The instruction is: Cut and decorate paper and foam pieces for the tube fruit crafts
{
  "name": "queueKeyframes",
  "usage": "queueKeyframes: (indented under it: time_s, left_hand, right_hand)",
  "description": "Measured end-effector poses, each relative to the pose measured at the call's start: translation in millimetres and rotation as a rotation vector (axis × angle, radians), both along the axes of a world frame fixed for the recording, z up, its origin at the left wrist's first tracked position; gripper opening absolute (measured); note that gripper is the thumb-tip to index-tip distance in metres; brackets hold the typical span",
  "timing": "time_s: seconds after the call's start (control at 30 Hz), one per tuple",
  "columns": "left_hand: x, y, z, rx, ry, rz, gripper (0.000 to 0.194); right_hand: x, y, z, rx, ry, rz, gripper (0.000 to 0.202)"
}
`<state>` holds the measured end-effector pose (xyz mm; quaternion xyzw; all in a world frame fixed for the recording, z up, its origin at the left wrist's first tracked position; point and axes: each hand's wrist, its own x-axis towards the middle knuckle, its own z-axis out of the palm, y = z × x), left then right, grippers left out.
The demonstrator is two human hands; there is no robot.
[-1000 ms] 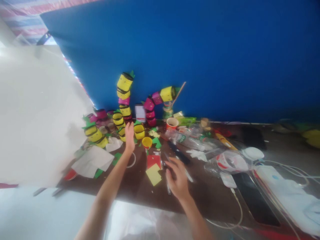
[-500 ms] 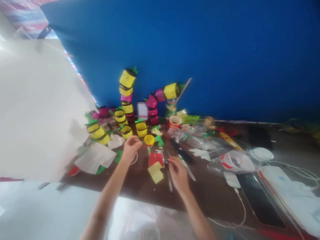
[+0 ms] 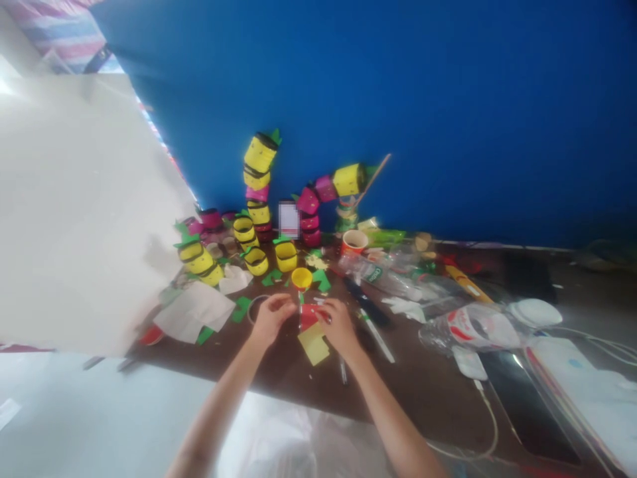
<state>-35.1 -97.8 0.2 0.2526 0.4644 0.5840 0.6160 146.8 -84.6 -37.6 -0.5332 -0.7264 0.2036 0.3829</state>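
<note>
My left hand (image 3: 271, 320) is over the table with thumb and fingers pinched together; what they hold, if anything, is too small to make out. A ring of tape (image 3: 250, 311) lies just left of it. My right hand (image 3: 339, 325) is at the right edge of a piece of red paper (image 3: 309, 311), its fingers curled in; I cannot make out anything in them. Below the red piece lies a cut piece of yellow paper (image 3: 312, 346). A small yellow cup (image 3: 301, 279) is on the table beyond both hands.
Behind are yellow cups (image 3: 286, 257) and a stacked yellow-and-magenta column (image 3: 257, 176) against a blue panel (image 3: 398, 86). To the right lie a dark-handled tool (image 3: 365, 302), a pen (image 3: 379, 340), plastic bottles (image 3: 480, 325) and a phone (image 3: 530, 405). White paper (image 3: 194, 311) lies left.
My right hand has moved left and up onto the red paper. My left hand has shifted slightly right and down, so the hands are closer together. The view has shifted a little.
</note>
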Motion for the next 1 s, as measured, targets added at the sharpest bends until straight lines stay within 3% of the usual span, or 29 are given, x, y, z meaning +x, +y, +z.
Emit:
queueKeyframes:
  time_s: [0.33,0.7,1.0]
  left_hand:
    - [1,-11,-15.1,-0.037,0.079,-0.072,0.033]
    - [3,-19,-18.5,-0.004,0.226,-0.123,0.031]
    - [9,-15,-21.2,0.051,0.314,-0.14,0.038]
  right_hand:
    - [-13,11,-8.5,0.008,-0.066,0.012,0.009]
    - [-15,7,-10.7,0.003,-0.021,-0.012,0.011]
    - [-1,-3,5.2,-0.08,0.174,-0.054,0.012]
